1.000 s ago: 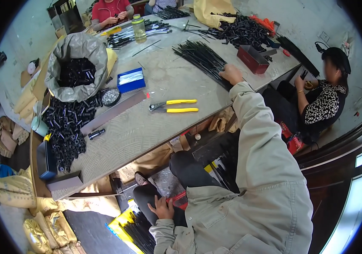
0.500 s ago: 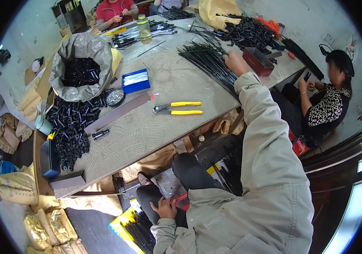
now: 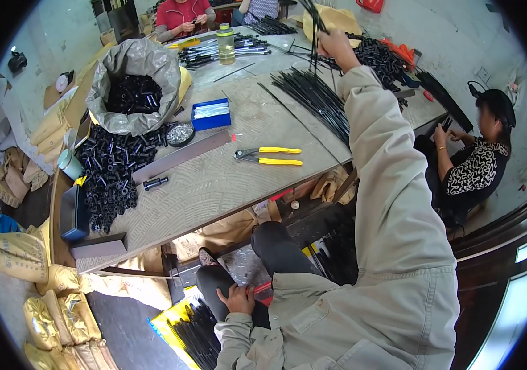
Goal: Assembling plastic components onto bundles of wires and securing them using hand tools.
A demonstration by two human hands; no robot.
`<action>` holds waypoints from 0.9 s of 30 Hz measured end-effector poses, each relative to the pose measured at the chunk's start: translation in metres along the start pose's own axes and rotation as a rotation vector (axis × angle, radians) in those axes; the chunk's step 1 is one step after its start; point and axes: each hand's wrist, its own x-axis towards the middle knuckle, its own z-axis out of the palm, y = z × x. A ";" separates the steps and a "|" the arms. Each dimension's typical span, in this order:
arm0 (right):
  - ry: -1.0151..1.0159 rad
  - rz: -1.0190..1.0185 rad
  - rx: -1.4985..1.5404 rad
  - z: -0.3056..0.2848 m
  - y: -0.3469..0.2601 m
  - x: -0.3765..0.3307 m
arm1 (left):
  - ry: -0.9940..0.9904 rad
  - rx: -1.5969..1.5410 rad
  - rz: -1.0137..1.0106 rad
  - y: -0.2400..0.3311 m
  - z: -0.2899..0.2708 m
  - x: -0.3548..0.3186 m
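Your right hand is stretched far out over the table, fingers closed around a thin bunch of black rods. The rods are slim, straight and glossy, and the ones in your grip stand nearly upright, their long axis running from your fist up toward the top edge of the view. Just below and to the left of that hand, the main heap of black rods lies flat on the table, fanned slightly, its long axis running diagonally from the far left toward your near right. Your left hand rests on your knee, fingers loosely spread on the dark trouser cloth, holding nothing.

The table top is grey, with a ribbed, woven-looking texture. On it lie yellow-handled pliers, a shallow blue box and a crumpled grey sack full of short black tubes, with more such tubes spilled in a pile beside it.
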 end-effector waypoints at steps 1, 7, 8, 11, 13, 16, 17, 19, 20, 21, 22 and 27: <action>-0.006 -0.002 0.004 0.001 -0.017 0.004 | 0.002 0.002 -0.007 -0.001 0.001 -0.001; 0.365 -0.385 0.119 0.010 -0.081 0.003 | 0.075 -0.053 0.021 -0.009 0.012 -0.005; 0.496 -0.447 0.051 0.020 -0.067 0.000 | 0.087 -0.074 0.023 -0.008 0.012 -0.001; 0.390 -0.299 0.181 0.084 -0.019 -0.067 | -0.025 -0.137 -0.027 0.001 -0.005 0.005; 0.304 -0.433 0.195 0.097 0.004 -0.096 | -0.063 -0.167 -0.058 0.012 -0.030 0.015; 0.099 -0.369 0.321 0.088 -0.038 -0.101 | -0.055 -0.666 -0.015 0.045 -0.092 0.048; -0.082 -0.274 0.394 0.074 -0.065 -0.106 | -0.009 -0.743 0.055 0.067 -0.123 0.065; -0.275 -0.184 0.454 0.053 -0.097 -0.112 | 0.006 -0.842 0.224 0.121 -0.180 0.100; -0.373 -0.173 0.484 0.058 -0.115 -0.117 | -0.125 -0.997 0.185 0.140 -0.203 0.112; -0.467 -0.165 0.513 0.057 -0.135 -0.123 | -0.099 -1.029 0.336 0.153 -0.216 0.128; -0.542 -0.140 0.521 0.051 -0.144 -0.129 | -0.147 -1.153 0.252 0.178 -0.237 0.145; -0.652 -0.194 0.483 0.039 -0.191 -0.203 | 0.142 -1.258 0.187 0.199 -0.285 0.252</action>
